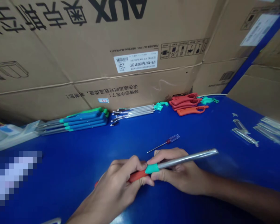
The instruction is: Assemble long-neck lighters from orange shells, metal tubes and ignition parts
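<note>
Both my hands hold one tool low over the blue table [79, 155]. My left hand [116, 186] is closed round its red handle [136, 176]. My right hand [177, 172] pinches the teal collar [152, 168], thumb on top, fingers wrapped beneath. The tool's silver metal shaft [189, 157] sticks out to the right past my right hand. A small screwdriver [164, 143] with a clear handle lies on the table just beyond my fingers.
Along the cardboard boxes [130, 37] at the back lie blue-handled tools [84, 121], silver shafts with teal collars [135, 112], red handles [188, 104] and teal parts [208, 100]. Clear plastic sleeves [245, 132] lie at right, plastic bags [11, 132] at left.
</note>
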Tool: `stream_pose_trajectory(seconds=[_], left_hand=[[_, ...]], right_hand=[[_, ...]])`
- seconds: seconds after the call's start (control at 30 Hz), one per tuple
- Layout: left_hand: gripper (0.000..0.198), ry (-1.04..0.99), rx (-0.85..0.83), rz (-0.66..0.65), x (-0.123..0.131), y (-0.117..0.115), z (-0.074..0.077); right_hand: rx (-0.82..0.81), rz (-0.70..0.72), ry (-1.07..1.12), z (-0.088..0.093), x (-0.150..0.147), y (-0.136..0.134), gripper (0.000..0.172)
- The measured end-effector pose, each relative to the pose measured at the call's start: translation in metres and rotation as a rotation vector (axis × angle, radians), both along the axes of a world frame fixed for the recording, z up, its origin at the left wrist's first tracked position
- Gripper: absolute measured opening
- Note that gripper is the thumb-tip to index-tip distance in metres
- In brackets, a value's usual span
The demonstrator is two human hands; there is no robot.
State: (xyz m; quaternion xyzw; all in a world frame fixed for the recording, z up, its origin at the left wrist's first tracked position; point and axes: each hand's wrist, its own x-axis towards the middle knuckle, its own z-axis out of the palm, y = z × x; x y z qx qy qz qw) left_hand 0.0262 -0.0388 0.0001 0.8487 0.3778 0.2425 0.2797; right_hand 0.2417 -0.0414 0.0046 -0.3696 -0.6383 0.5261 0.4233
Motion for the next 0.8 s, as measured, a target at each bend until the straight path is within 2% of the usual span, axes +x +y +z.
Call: stream_pose_trajectory(seconds=[0.07,0.13,0.23,0.3,0.37,0.47,0.6,0.7,0.8], left_hand=[[0.016,0.035,-0.038,0.026,-0.001,0.0,0.001],[0.017,0.039,-0.02,0.017,-0.001,0.0,0.004],[0.015,0.08,0.169,-0.038,-0.001,0.005,0.011],[0.023,0.137,0.345,-0.049,-0.001,0.008,0.016],[0.029,0.19,0.407,-0.039,-0.001,0.01,0.018],[0.023,0.213,0.275,-0.039,-0.001,0.01,0.016],[0.015,0.168,0.166,-0.026,0.0,0.008,0.011],[0.012,0.152,0.168,-0.026,0.001,0.006,0.008],[0.014,0.154,0.18,-0.035,0.002,0.004,0.006]], right_hand=[[0.016,0.0,-0.027,-0.001,-0.001,0.0,0.007],[-0.044,-0.007,0.022,-0.005,-0.003,0.0,0.01],[-0.186,-0.004,0.167,-0.009,-0.005,0.002,0.02],[-0.215,-0.007,0.222,-0.01,-0.004,0.005,0.023],[-0.204,-0.02,0.227,-0.008,-0.001,0.007,0.024],[-0.182,-0.023,0.221,-0.002,0.003,0.007,0.024],[-0.126,0.003,0.231,0.007,0.005,0.002,0.033],[-0.015,-0.071,0.115,0.01,0.005,-0.002,0.02],[0.099,-0.123,0.036,0.011,0.007,-0.003,0.014]])
